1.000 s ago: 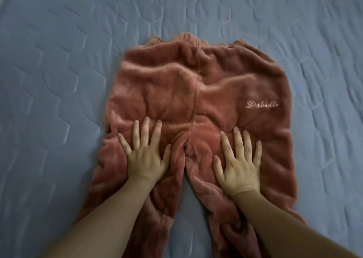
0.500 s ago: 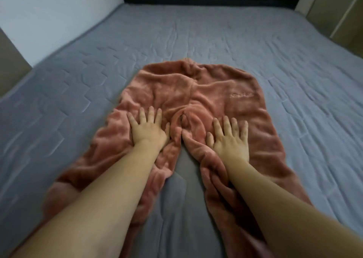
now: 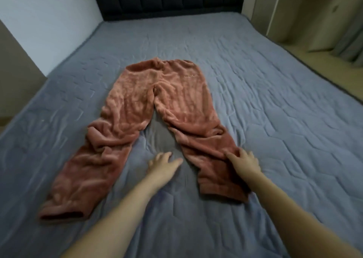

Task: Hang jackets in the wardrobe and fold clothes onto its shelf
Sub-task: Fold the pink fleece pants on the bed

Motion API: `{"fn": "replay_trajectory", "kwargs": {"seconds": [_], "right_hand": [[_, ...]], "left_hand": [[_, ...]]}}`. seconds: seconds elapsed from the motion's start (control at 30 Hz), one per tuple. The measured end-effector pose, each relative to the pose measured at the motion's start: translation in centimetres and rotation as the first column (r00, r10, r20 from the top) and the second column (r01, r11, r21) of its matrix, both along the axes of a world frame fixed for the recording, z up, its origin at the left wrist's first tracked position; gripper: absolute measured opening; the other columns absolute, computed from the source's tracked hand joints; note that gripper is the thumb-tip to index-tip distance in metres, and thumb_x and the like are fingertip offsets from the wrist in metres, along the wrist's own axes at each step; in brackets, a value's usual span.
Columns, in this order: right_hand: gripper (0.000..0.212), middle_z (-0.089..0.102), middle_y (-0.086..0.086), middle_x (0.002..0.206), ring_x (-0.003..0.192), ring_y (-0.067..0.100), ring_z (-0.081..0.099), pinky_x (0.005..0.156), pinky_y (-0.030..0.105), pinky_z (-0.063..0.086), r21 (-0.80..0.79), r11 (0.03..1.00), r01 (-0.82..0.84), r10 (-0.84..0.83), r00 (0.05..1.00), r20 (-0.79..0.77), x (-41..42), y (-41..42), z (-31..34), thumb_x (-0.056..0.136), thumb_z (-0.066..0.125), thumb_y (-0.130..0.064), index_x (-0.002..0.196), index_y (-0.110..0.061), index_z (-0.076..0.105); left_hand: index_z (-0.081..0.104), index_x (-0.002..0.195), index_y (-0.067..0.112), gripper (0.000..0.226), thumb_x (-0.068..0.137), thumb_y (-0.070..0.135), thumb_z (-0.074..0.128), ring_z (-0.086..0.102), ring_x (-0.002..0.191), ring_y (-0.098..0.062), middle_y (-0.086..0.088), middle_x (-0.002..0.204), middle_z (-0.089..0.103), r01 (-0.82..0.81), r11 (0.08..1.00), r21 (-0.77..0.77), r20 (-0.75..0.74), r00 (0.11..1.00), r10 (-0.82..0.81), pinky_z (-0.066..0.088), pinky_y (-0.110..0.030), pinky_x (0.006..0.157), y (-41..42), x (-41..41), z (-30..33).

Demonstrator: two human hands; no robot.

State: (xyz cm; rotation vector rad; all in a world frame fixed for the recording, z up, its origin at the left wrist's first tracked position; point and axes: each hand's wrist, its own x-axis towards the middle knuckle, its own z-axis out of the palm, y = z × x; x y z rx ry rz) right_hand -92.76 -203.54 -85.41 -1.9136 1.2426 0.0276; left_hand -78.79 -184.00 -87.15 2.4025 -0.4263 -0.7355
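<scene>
A pair of fuzzy rust-pink trousers (image 3: 157, 93) lies flat on the grey quilted bed (image 3: 275, 120), waistband toward the headboard and legs spread toward me. My right hand (image 3: 244, 159) is on the lower part of the right trouser leg (image 3: 214, 159). Its thumb lies on the fabric and its fingers curl round the leg's outer edge. My left hand (image 3: 163, 162) is blurred, with loose fingers over the bare bed between the two legs, touching neither. The left trouser leg (image 3: 78, 179) is creased near the knee.
A dark padded headboard (image 3: 169, 0) closes the far end of the bed. A white wall (image 3: 49, 22) runs along the left side. At the right are pale cabinet panels (image 3: 294, 12), a grey curtain (image 3: 347, 47) and a strip of floor.
Both hands slid from the trousers' seat down toward the leg ends. The left hand came off the fabric; the right now grips the right leg. The view pulled back and shows the whole garment.
</scene>
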Motion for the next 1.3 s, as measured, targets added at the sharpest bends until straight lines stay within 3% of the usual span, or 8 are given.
{"fn": "replay_trajectory", "kwargs": {"seconds": [0.13,0.37,0.6,0.77,0.93,1.1,1.2,1.3], "right_hand": [[0.032,0.072,0.021,0.096,0.085,0.032,0.070,0.079,0.045,0.057,0.591,0.806,0.031,-0.246,0.926,0.287,-2.9,0.0,1.5,0.084,0.070,-0.015,0.112,0.001,0.065],[0.039,0.070,0.023,0.105,0.082,0.032,0.070,0.065,0.043,0.060,0.662,0.719,-0.211,-0.118,0.902,0.416,-8.9,-1.1,5.8,0.081,0.068,-0.017,0.116,0.000,0.062],[0.027,0.062,0.003,0.071,0.059,0.014,0.054,0.065,0.025,0.043,0.446,0.868,-0.217,0.405,0.830,-0.384,-13.3,1.0,3.3,0.092,0.060,-0.040,0.080,-0.016,0.057],[0.038,0.057,0.010,0.120,0.107,0.028,0.058,0.086,0.041,0.049,-0.381,0.838,-0.390,0.191,0.864,-0.465,-8.7,3.5,5.3,0.089,0.054,-0.038,0.118,-0.013,0.054],[0.045,0.048,0.014,0.127,0.117,0.035,0.049,0.095,0.040,0.042,-0.468,0.705,-0.533,0.541,0.830,-0.131,1.3,12.8,3.0,0.089,0.052,-0.031,0.130,-0.013,0.049],[0.009,0.062,0.015,0.083,0.070,0.024,0.064,0.063,0.033,0.051,0.560,0.769,-0.308,0.103,0.925,0.366,8.5,22.3,0.4,0.096,0.048,-0.014,0.102,-0.008,0.051],[0.026,0.065,0.021,0.109,0.099,0.031,0.065,0.084,0.039,0.052,0.728,0.654,-0.207,-0.088,0.934,0.345,11.4,23.7,0.5,0.098,0.047,-0.024,0.118,-0.008,0.043],[0.023,0.060,0.010,0.061,0.057,0.018,0.062,0.075,0.035,0.051,0.754,0.596,-0.277,-0.013,0.935,0.354,13.3,25.1,2.0,0.097,0.049,-0.028,0.086,-0.009,0.046]], "left_hand": [[0.070,0.104,0.017,0.035,0.088,0.047,0.062,0.063,0.075,-0.009,-0.001,0.103,0.072,-0.343,0.855,-0.388,-0.484,0.866,0.128,0.046,-0.018,0.057,-3.9,-4.5,2.6],[0.069,0.086,0.004,0.019,0.093,0.009,0.052,0.065,0.054,-0.018,-0.009,0.070,0.070,-0.574,0.593,-0.564,-0.608,0.775,0.172,0.054,-0.025,0.050,-4.5,-10.1,5.7],[0.057,0.079,0.009,0.023,0.098,0.014,0.045,0.054,0.034,-0.009,-0.003,0.051,0.059,-0.124,0.988,-0.097,-0.619,0.785,0.038,0.037,-0.015,0.032,1.0,-14.5,2.6],[0.056,0.092,0.009,0.015,0.087,0.021,0.047,0.061,0.059,-0.025,-0.010,0.079,0.066,0.131,0.980,0.147,-0.080,0.990,-0.120,0.043,-0.024,0.052,6.0,-8.4,3.5],[0.052,0.119,0.013,0.049,0.083,0.046,0.056,0.045,0.121,-0.038,-0.016,0.131,0.050,-0.318,0.923,0.215,0.748,0.661,0.054,0.039,-0.046,0.097,16.7,1.4,4.7],[0.055,0.132,0.001,0.063,0.087,0.045,0.062,0.054,0.121,-0.035,-0.022,0.134,0.055,-0.443,0.864,0.240,0.191,0.894,0.406,0.043,-0.040,0.103,27.2,5.4,2.6],[0.067,0.108,-0.001,0.031,0.084,0.017,0.064,0.067,0.090,-0.030,-0.019,0.101,0.071,-0.471,0.868,-0.156,-0.075,0.882,0.465,0.054,-0.036,0.083,26.9,4.6,3.2],[0.068,0.084,0.006,0.017,0.084,0.006,0.051,0.067,0.060,-0.026,-0.013,0.070,0.069,-0.521,0.671,-0.528,-0.483,0.834,0.268,0.056,-0.036,0.060,25.5,3.4,7.3]]}}
